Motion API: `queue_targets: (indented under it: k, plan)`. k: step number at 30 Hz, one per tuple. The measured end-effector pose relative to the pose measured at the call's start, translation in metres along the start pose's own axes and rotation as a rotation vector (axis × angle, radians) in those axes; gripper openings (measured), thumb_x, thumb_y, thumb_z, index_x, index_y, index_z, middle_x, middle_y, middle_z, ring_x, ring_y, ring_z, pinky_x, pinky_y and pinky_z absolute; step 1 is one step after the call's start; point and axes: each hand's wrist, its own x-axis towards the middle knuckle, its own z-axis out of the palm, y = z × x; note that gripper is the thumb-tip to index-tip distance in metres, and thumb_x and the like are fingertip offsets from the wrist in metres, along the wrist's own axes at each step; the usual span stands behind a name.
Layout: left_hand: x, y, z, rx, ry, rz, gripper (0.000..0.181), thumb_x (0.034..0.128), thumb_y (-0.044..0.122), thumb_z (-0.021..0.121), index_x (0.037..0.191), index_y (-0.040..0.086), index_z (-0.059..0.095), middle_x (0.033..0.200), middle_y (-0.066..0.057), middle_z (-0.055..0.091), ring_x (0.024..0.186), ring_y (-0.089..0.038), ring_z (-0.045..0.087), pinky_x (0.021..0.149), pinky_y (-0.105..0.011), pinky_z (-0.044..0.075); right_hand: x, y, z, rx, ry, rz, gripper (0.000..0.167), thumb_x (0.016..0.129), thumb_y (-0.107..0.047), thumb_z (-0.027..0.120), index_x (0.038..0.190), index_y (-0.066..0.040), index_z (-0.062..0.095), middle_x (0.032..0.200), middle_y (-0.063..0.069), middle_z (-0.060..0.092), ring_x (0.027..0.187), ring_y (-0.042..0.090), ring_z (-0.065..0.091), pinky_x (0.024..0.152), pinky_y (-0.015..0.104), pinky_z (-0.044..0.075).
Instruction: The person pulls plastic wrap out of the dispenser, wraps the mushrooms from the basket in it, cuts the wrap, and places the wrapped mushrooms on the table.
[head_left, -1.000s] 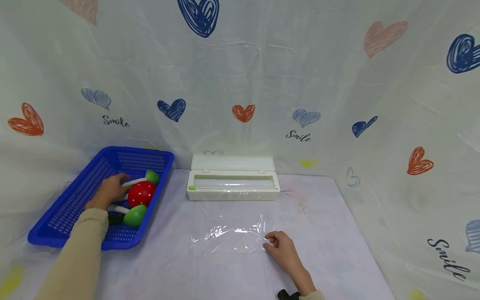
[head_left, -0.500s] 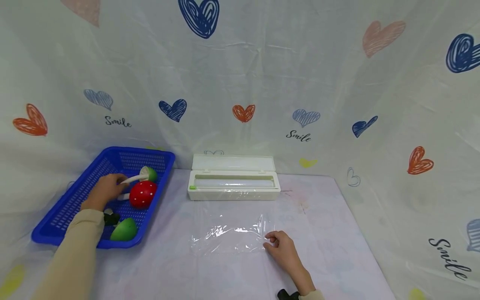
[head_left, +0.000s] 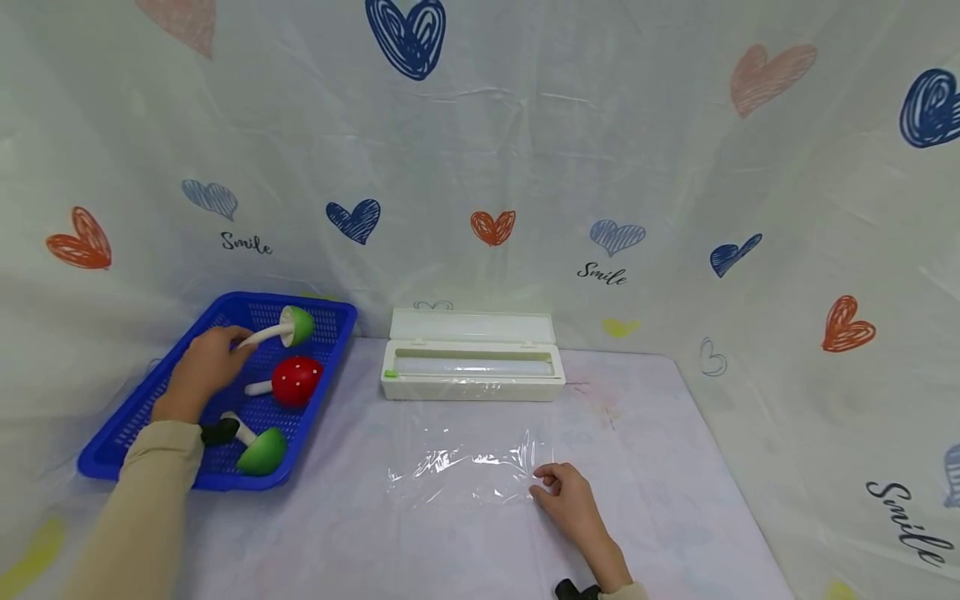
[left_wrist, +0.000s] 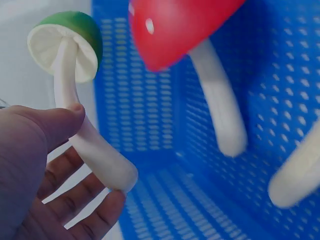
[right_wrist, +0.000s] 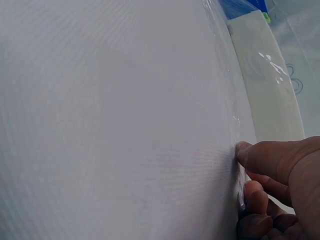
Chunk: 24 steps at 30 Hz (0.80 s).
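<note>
My left hand (head_left: pixel 202 371) grips a green-capped toy mushroom (left_wrist: pixel 67 70) by its white stem, thumb on one side and fingers on the other. It is raised over the blue basket (head_left: pixel 123 425), cap pointing right in the head view. Still in the basket lie a red mushroom with white dots (head_left: pixel 297 382) and a second green mushroom (head_left: pixel 262 452). My right hand (head_left: pixel 572 500) pinches the right edge of a clear sheet of plastic film (head_left: pixel 472 467). In the right wrist view, thumb and fingers (right_wrist: pixel 270 160) meet at that film edge.
A white film dispenser box (head_left: pixel 474 387) with its lid (head_left: pixel 472 326) raised stands behind the film, which runs out from its front. White cloth (head_left: pixel 660 467) covers the table. A heart-printed curtain (head_left: pixel 480 150) hangs behind and along the sides.
My left hand has lifted the green mushroom clear of the red one, its cap tipping upward. The other green mushroom has shifted toward the basket's near side. My right hand stays on the film.
</note>
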Motion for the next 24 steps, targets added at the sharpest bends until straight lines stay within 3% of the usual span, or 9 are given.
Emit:
queue_targets:
  k: [7, 19, 24]
  plan:
    - [-0.008, 0.032, -0.005, -0.05, 0.077, 0.093, 0.04, 0.1069, 0.022, 0.056, 0.129, -0.011, 0.059, 0.116, -0.034, 0.06, 0.091, -0.043, 0.058, 0.07, -0.052, 0.047, 0.0, 0.001, 0.002, 0.001, 0.009, 0.01, 0.017, 0.08, -0.004, 0.083, 0.096, -0.006, 0.075, 0.082, -0.001, 0.056, 0.071, 0.005, 0.047, 0.063, 0.022, 0.043]
    - [-0.036, 0.111, -0.016, -0.121, 0.113, 0.163, 0.041, 0.1063, 0.024, 0.058, 0.135, -0.004, 0.06, 0.133, -0.03, 0.057, 0.11, -0.046, 0.057, 0.087, -0.065, 0.05, -0.001, 0.0, 0.003, 0.01, -0.003, 0.035, 0.018, 0.082, -0.005, 0.082, 0.098, -0.005, 0.075, 0.084, 0.0, 0.057, 0.072, 0.006, 0.047, 0.063, 0.022, 0.043]
    - [-0.047, 0.134, -0.01, -0.151, 0.138, 0.225, 0.037, 0.1048, 0.022, 0.061, 0.132, -0.002, 0.064, 0.129, -0.026, 0.061, 0.099, -0.039, 0.06, 0.082, -0.059, 0.053, -0.001, 0.0, 0.002, 0.004, -0.001, 0.028, 0.019, 0.082, -0.007, 0.083, 0.099, -0.005, 0.075, 0.084, 0.0, 0.057, 0.073, 0.007, 0.047, 0.063, 0.023, 0.042]
